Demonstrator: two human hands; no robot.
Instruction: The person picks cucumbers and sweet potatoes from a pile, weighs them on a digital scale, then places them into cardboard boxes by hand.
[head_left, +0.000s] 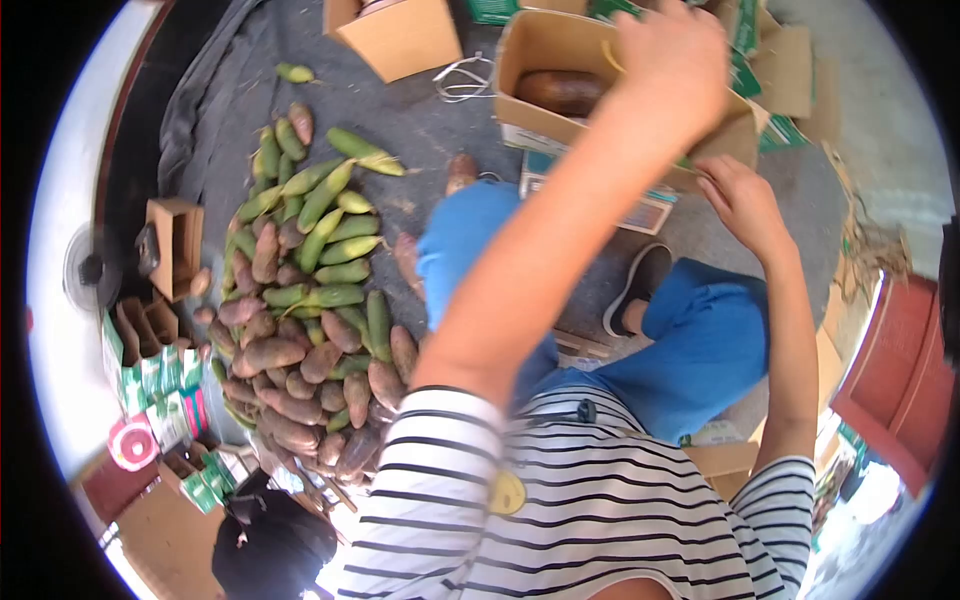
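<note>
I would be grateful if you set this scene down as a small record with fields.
left hand: blurred, over an open brown cardboard box; grip unclear
right hand: at the box's near edge
box contents: an elongated reddish-brown vegetable visible
floor pile: elongated green vegetables and reddish-brown ones, mixed, at the left
clothing: striped white top, blue trousers

- A produce packing space, by its look
- Large heap of green and reddish-brown vegetables [310, 330] on a dark floor sheet [210, 120]
- Open cardboard box [548, 45] with a brown vegetable [560, 92] inside
- Other cartons [405, 45] around
</note>
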